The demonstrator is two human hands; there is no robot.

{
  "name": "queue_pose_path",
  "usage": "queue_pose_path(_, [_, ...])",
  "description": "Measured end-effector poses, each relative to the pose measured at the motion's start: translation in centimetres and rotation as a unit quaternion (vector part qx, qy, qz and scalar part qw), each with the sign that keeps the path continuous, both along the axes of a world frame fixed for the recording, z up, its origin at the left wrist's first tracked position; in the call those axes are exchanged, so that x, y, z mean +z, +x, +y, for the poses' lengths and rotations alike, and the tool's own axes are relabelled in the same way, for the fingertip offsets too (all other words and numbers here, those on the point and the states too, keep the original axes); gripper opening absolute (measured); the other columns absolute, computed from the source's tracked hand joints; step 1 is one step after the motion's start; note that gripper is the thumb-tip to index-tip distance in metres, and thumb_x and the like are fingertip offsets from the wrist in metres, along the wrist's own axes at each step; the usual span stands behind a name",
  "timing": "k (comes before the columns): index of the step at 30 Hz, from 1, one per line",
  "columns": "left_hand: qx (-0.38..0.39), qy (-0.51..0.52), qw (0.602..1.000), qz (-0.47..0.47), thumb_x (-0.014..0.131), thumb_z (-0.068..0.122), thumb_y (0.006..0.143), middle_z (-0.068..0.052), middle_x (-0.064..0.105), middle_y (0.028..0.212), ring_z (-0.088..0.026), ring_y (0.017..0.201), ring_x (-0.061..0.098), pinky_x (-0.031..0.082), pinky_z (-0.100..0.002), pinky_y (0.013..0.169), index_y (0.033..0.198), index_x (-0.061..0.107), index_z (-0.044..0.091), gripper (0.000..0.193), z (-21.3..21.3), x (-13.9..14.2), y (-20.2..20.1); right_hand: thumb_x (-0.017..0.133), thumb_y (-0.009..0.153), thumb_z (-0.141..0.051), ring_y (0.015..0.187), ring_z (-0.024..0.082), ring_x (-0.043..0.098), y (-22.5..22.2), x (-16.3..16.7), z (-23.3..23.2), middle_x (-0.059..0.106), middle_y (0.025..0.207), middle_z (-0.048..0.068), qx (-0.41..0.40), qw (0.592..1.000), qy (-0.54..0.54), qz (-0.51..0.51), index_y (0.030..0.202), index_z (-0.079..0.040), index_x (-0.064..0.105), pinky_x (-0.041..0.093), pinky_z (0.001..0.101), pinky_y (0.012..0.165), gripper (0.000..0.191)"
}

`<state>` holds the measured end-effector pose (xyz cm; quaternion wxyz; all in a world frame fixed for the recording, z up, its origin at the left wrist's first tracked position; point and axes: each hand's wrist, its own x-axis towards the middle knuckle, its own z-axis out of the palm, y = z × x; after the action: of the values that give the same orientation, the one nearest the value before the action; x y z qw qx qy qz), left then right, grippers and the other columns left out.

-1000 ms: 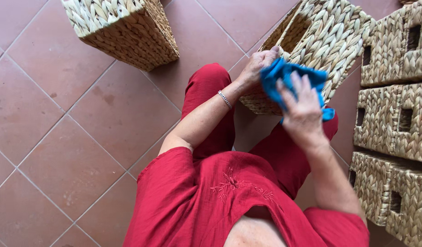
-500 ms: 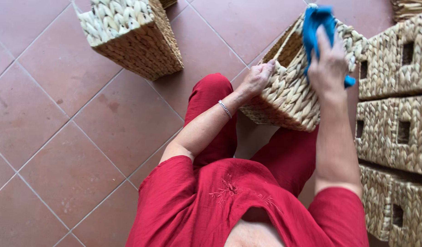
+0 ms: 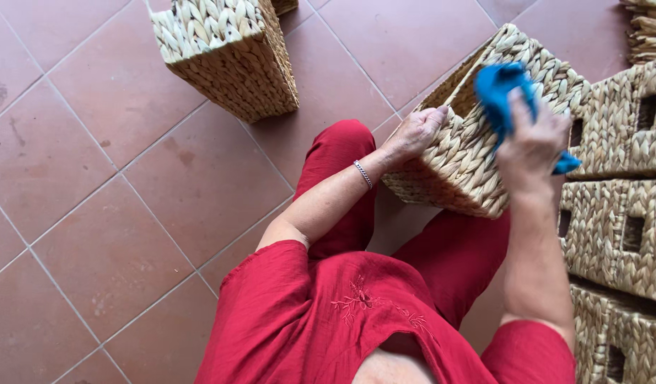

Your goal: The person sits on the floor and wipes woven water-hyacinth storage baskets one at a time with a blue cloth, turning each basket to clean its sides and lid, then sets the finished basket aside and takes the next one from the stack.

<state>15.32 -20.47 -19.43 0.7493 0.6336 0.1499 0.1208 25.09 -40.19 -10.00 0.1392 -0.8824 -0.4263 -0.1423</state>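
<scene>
Woven straw-coloured fibre makes up the basket (image 3: 477, 153) that rests tilted on the person's red-trousered lap, its open mouth turned up and away toward the tiled floor (image 3: 115, 213). Since half a second ago the blue cloth (image 3: 509, 92) has come down from above the basket's far corner to lie over its upper rim, and the right hand (image 3: 534, 142) has dropped with it; a second ago that hand and cloth were lower still, against the basket's near face. The left hand (image 3: 413, 135) has kept its place throughout.

The right hand's grip is closed around the bunched cloth, fingers curled over it, pressing it on the rim at the basket's right side; one tail of cloth pokes out below the hand. The left hand's grip is partly closed on the basket's left edge, fingers hooked over the rim, thumb on the outer wall, a thin bracelet (image 3: 363, 173) at the wrist.

Farther out, a second woven basket (image 3: 228, 57) stands on the floor up and left, well apart. Along the right edge a stack of woven drawers (image 3: 619, 199) with square cut-out handles sits just beside the held basket.
</scene>
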Motion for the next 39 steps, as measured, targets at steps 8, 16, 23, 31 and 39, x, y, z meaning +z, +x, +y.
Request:
queue_pose_path(8, [0.001, 0.004, 1.0, 0.009, 0.046, 0.039, 0.109, -0.002, 0.067, 0.091, -0.01, 0.089, 0.058, 0.051, -0.031, 0.083, 0.104, 0.069, -0.001, 0.047, 1.0, 1.3, 0.2, 0.069, 0.078, 0.003, 0.121, 0.05, 0.049, 8.4, -0.1, 5.3, 0.056, 0.14, 0.024, -0.159, 0.987, -0.005, -0.002, 0.145, -0.01, 0.063, 0.039, 0.0646, 0.092, 0.068])
queue_pose_path(16, [-0.009, -0.104, 0.995, 0.0, 0.049, 0.04, 0.111, -0.001, 0.067, 0.094, -0.012, 0.089, 0.057, 0.05, -0.033, 0.082, 0.105, 0.072, -0.003, 0.05, 1.8, -0.8, 1.8, 0.062, 0.083, 0.009, 0.122, 0.042, 0.061, -10.1, 3.8, 1.3, 0.064, 0.137, 0.027, 0.083, 0.996, 0.018, 0.0, 0.139, -0.011, 0.068, 0.049, 0.0487, 0.107, 0.06])
queue_pose_path(23, [-0.023, -0.001, 1.0, 0.006, 0.046, 0.04, 0.109, -0.003, 0.072, 0.105, -0.011, 0.1, 0.061, 0.051, -0.03, 0.091, 0.119, 0.069, 0.001, 0.046, 1.7, 0.0, 1.6, 0.072, 0.097, -0.004, 0.112, 0.033, 0.061, -4.6, 0.7, 0.6, 0.067, 0.136, 0.02, 0.072, 0.997, 0.004, -0.032, 0.141, -0.013, 0.069, 0.048, 0.0453, 0.099, 0.045])
queue_pose_path(31, [-0.014, 0.002, 1.0, 0.015, 0.048, 0.038, 0.109, -0.003, 0.072, 0.102, -0.01, 0.097, 0.061, 0.051, -0.03, 0.089, 0.118, 0.069, 0.002, 0.043, 1.9, 1.6, 1.2, 0.07, 0.086, -0.002, 0.115, 0.043, 0.055, 10.5, -1.4, 6.2, 0.067, 0.129, 0.018, -0.146, 0.979, -0.01, -0.141, 0.136, -0.017, 0.073, 0.047, 0.0559, 0.089, 0.052])
queue_pose_path(39, [-0.003, -0.094, 0.994, -0.058, 0.049, 0.033, 0.113, 0.004, 0.061, 0.084, -0.008, 0.077, 0.052, 0.049, -0.028, 0.067, 0.097, 0.069, 0.002, 0.041, 1.3, -0.5, 2.0, 0.069, 0.084, 0.0, 0.121, 0.036, 0.058, -5.6, -0.5, 0.7, 0.06, 0.145, 0.011, 0.038, 0.997, -0.045, -0.04, 0.149, -0.019, 0.07, 0.048, 0.0475, 0.105, 0.068])
